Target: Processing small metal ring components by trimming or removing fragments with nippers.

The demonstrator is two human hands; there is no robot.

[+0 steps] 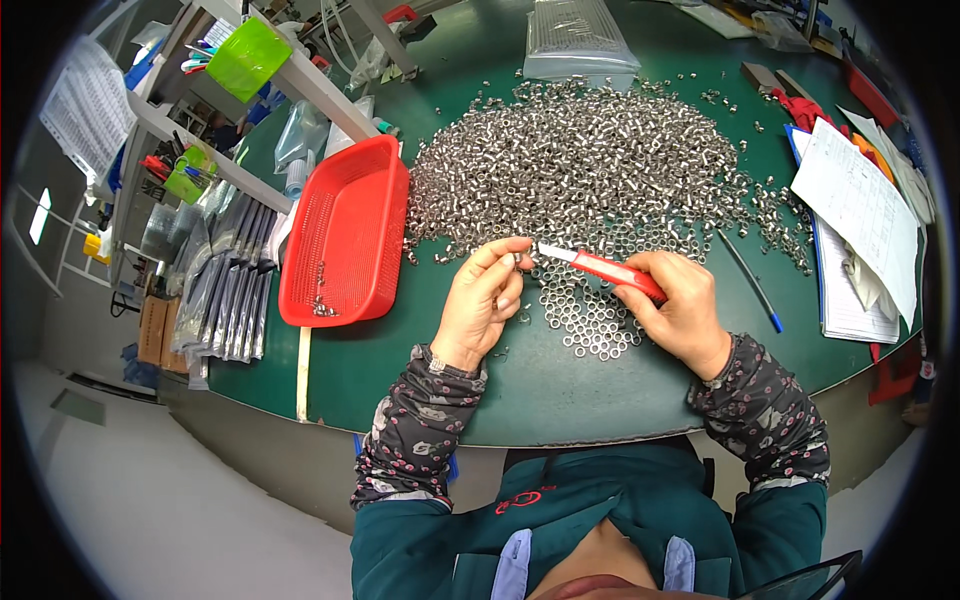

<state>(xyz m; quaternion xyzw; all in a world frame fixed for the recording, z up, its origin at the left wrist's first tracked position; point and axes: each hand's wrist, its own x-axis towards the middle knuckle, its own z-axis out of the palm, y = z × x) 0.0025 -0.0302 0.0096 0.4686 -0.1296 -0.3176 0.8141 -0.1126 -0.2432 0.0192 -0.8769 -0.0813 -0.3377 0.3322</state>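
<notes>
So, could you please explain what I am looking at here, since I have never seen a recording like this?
There is no machine: a person works with two bare hands, filmed by a wide fisheye camera worn on the head and looking down, so straight edges bend near the rim. The left hand pinches a small metal ring between its fingertips. The right hand grips a red-handled knife, its blade pointing at that ring. On the green table lies a big pile of small metal rings. A red plastic basket with a few pieces in it stands to the left, and papers lie to the right.
</notes>
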